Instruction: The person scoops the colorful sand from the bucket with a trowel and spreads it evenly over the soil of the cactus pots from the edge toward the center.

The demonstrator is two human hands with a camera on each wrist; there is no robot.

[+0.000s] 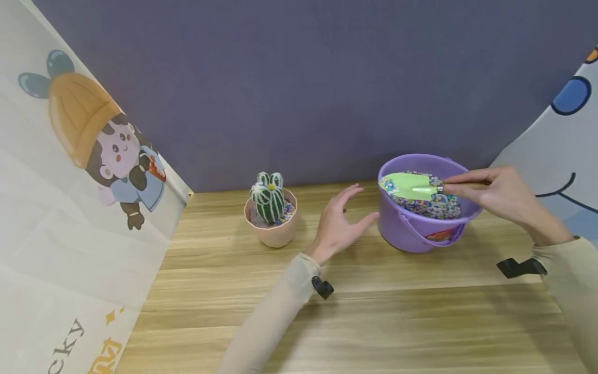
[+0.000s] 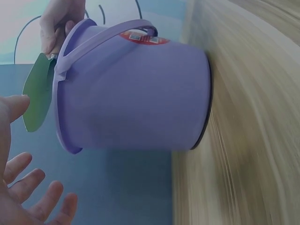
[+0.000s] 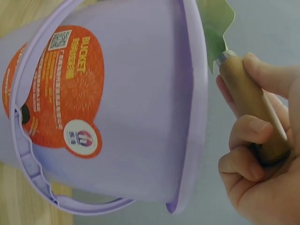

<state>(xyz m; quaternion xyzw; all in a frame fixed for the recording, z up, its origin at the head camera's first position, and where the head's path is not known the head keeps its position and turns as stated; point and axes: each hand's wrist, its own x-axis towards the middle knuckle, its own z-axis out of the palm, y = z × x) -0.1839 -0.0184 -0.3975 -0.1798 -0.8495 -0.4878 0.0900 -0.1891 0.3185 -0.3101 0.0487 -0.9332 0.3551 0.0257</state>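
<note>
My right hand (image 1: pixel 502 195) grips the wooden handle (image 3: pixel 255 105) of a green trowel (image 1: pixel 411 186), whose blade hangs over the mouth of a purple bucket (image 1: pixel 406 234). Small multicoloured pebbles (image 1: pixel 436 208) lie inside the bucket, and a few show at the blade's tip. Left of the bucket, my left hand (image 1: pixel 337 226) is held with its fingers spread, touching nothing. In the left wrist view its fingers (image 2: pixel 35 183) are apart from the bucket and the trowel. A peach pot (image 1: pixel 276 236) with a green and white cactus (image 1: pixel 270 202) stands further left, with coloured pebbles beside the cactus.
Everything stands on a wood-grain tabletop (image 1: pixel 374 322). A dark blue-grey wall (image 1: pixel 299 93) rises behind it. To the left hangs a white sheet (image 1: pixel 56 218) with a cartoon figure, and another printed sheet (image 1: pixel 570 150) is on the right. The bucket's handle (image 3: pixel 44 192) hangs down its front.
</note>
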